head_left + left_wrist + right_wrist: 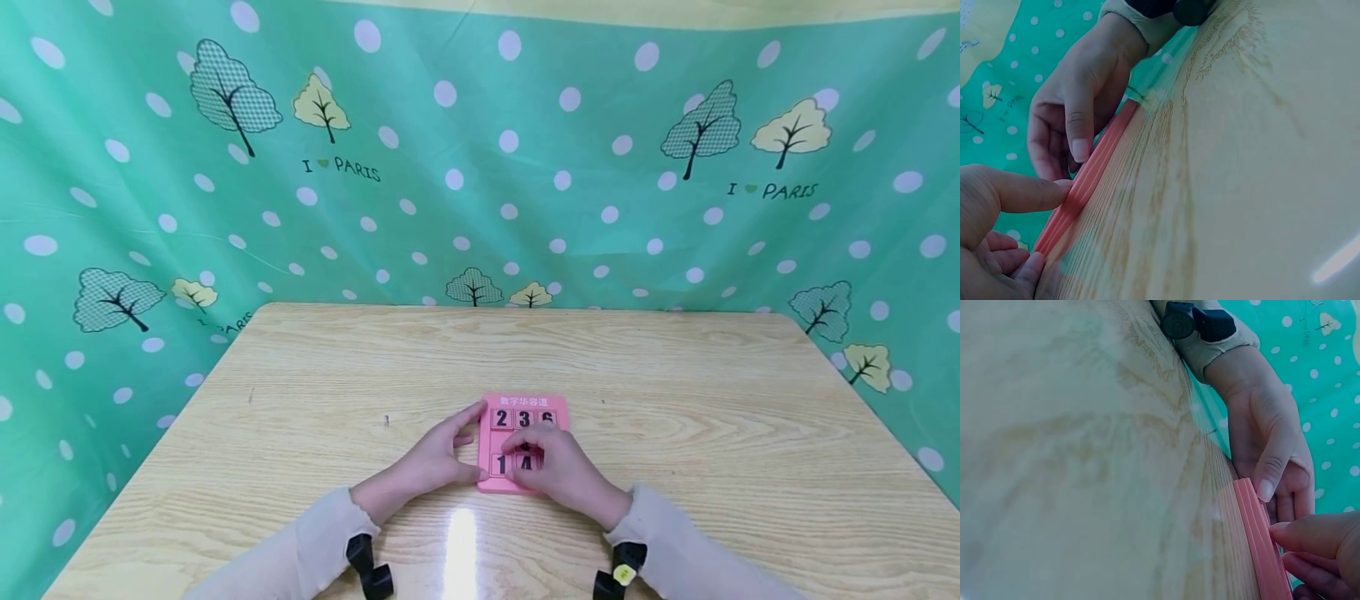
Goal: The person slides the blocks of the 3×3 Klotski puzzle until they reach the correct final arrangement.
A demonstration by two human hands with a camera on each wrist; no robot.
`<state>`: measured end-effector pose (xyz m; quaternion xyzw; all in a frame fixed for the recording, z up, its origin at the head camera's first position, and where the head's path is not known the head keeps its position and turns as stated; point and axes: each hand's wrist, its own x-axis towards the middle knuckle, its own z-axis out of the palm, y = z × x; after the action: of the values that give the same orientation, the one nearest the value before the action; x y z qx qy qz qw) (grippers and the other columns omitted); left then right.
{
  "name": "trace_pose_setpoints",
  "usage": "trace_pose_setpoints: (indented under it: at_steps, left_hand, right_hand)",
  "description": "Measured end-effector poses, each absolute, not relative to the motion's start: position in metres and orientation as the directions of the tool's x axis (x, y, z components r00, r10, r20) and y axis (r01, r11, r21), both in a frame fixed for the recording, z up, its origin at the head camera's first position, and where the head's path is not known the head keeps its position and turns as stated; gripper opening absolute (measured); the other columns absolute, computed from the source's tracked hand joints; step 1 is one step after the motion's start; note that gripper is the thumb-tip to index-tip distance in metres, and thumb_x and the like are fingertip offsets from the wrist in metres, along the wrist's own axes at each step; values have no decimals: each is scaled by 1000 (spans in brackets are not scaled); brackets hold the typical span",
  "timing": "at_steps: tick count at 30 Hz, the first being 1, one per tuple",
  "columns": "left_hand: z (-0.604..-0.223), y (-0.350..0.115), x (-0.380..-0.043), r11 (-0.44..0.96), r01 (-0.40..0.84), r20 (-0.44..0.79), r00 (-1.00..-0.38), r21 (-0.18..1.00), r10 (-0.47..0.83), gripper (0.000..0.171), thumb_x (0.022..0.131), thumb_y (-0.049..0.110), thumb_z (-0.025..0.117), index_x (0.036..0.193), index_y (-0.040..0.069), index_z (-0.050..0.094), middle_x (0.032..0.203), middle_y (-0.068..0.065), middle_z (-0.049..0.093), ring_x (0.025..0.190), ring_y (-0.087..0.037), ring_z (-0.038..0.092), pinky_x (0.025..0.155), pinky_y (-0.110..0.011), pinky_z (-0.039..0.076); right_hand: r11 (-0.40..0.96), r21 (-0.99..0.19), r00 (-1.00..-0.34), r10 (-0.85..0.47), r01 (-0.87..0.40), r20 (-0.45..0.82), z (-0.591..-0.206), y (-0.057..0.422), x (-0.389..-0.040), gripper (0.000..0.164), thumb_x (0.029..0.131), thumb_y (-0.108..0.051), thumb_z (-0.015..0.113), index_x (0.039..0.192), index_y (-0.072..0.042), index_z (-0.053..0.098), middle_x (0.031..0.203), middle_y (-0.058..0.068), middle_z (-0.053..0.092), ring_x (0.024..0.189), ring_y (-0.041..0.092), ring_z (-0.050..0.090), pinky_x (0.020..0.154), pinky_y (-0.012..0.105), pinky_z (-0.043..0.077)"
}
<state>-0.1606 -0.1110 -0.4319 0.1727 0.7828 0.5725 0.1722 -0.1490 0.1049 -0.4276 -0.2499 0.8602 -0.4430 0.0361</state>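
Note:
A pink number sliding puzzle (pixel 497 440) lies flat on the table, its numbered tiles facing up. Tiles 2, 3 and 6 show in the top row, with 1 and 4 in the bottom row. My left hand (pixel 435 458) holds the puzzle's left side, index finger at the upper corner and thumb at the lower one. My right hand (pixel 566 471) reaches over the tiles, bent index finger and thumb touching near the 4 and the middle row. It covers several tiles on the right. Both wrist views show the pink puzzle edge (pixel 1085 178) side-on.
The wooden table (pixel 360 358) extends around the puzzle. Behind it hangs a green dotted curtain (pixel 510 192) with printed trees. Black wrist devices (pixel 367 567) sit on both sleeves. A bright reflection marks the tabletop near the front.

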Motion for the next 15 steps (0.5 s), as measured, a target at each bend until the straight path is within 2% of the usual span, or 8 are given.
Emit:
trace_pose_setpoints:
  at_steps: [15]
  left_hand:
    - [-435, -110, -162, 297, 76, -74, -883, 952, 464, 95, 70, 1, 75, 149, 6, 23, 151, -18, 29, 128, -41, 40, 108, -47, 35]
  right_hand:
    - [509, -762, -882, -441, -400, 168, -431, 104, -153, 23, 73, -6, 75, 95, -13, 71, 96, -4, 63, 93, 14, 54, 84, 30, 48]
